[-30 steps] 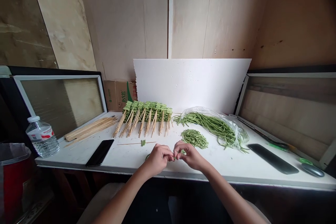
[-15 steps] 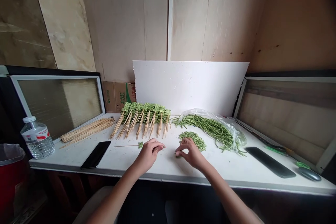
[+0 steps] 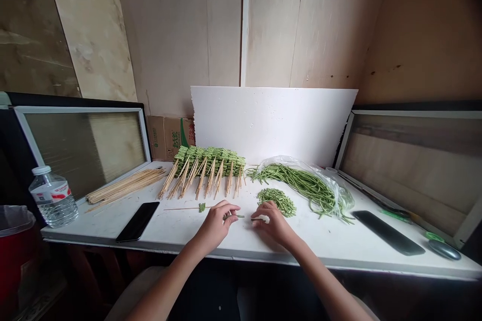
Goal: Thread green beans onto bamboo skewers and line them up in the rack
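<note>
Between the thumb and fingers of my left hand (image 3: 215, 222) is a short cut green bean piece (image 3: 238, 216), its end pointing right. Facing it, my right hand (image 3: 276, 221) pinches another bean piece (image 3: 256, 219) just above the table. Just behind the right hand lies a heap of cut bean pieces (image 3: 281, 201). To the left of my left hand, a bamboo skewer (image 3: 181, 209) lies flat with a few bean pieces (image 3: 202, 207) threaded on its right end. Finished bean skewers (image 3: 211, 158) are stacked farther back, their sticks toward me.
Long uncut beans (image 3: 301, 180) spill from a clear plastic bag (image 3: 341, 195) at right. Bare skewers (image 3: 128, 184), a phone (image 3: 137, 221) and a water bottle (image 3: 53, 198) stand or lie left. A dark flat object (image 3: 387, 233) and a mouse (image 3: 444, 249) lie right. White board (image 3: 274, 123) behind.
A bean piece now shows in my left hand's fingers, where none was visible before. My right hand has lifted slightly, and the piece in its pinch shows more clearly.
</note>
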`<state>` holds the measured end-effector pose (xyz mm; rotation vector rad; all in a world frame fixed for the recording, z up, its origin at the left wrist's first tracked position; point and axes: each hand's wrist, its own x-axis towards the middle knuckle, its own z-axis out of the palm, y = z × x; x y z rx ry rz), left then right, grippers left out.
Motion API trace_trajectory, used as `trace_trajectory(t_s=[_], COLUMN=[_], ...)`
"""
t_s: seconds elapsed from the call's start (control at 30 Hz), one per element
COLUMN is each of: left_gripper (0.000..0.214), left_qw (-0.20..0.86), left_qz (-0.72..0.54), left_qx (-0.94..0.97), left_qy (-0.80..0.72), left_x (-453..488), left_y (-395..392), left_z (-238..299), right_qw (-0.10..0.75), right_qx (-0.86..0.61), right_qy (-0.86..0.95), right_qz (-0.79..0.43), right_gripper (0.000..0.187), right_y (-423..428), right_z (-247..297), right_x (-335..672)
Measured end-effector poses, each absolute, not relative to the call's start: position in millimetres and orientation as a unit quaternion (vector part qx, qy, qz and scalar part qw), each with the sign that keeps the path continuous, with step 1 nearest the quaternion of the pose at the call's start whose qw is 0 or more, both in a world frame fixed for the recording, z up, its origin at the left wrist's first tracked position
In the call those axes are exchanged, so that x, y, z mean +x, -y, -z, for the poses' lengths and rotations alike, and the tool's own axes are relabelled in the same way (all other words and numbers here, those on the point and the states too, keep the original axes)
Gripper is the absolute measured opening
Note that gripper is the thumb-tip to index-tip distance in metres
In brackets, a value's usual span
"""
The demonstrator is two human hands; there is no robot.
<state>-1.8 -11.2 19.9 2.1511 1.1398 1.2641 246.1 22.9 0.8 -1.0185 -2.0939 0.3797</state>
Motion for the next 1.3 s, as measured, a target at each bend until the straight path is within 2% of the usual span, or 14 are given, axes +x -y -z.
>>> trace_trajectory(t_s=[0.13,0.2,0.37,0.47,0.53,0.63,0.73,0.83,0.93,1.03,1.13,1.3], left_gripper=[0.022,0.020,0.015,0.011,0.012,0.013,0.014,0.015,0.016,0.015,0.014,0.013], left_qw=[0.201,0.204,0.206,0.207,0.193,0.186,0.193,0.200,0.201,0.196,0.193,0.194], left_qz=[-0.473,-0.478,-0.453,-0.435,-0.436,-0.437,-0.431,-0.424,-0.421,-0.421,-0.422,-0.415], left_qx=[0.757,0.758,0.762,0.769,0.768,0.762,0.760,0.761,0.761,0.761,0.762,0.767], left_qy=[-0.403,-0.395,-0.414,-0.421,-0.427,-0.440,-0.446,-0.448,-0.451,-0.452,-0.451,-0.449], left_x=[3,5,6,4,2,-3,-7,-10,-10,-10,-10,-9], left_y=[11,13,19,19,17,14,12,11,10,8,8,10], left_z=[-19,-22,-28,-28,-26,-23,-23,-23,-21,-19,-17,-19], right_qw=[0.407,0.418,0.463,0.456,0.407,0.263,0.112,0.060,0.120,0.210,0.242,0.256], right_qx=[-0.351,-0.334,-0.351,-0.370,-0.375,-0.386,-0.444,-0.481,-0.458,-0.458,-0.474,-0.455], right_qy=[0.801,0.792,0.774,0.777,0.809,0.861,0.850,0.829,0.855,0.860,0.846,0.853], right_qz=[-0.264,-0.294,-0.253,-0.225,-0.200,-0.201,-0.261,-0.281,-0.212,-0.078,0.018,0.018], right_gripper=[0.034,0.036,0.030,0.030,0.031,0.034,0.020,0.009,0.012,0.021,0.026,0.027], right_y=[-12,-6,-2,-5,-7,-11,-14,-15,-15,-17,-23,-31], right_z=[-14,-19,-23,-23,-24,-26,-29,-31,-30,-24,-11,6], right_x=[231,223,216,223,231,248,262,268,263,252,246,248])
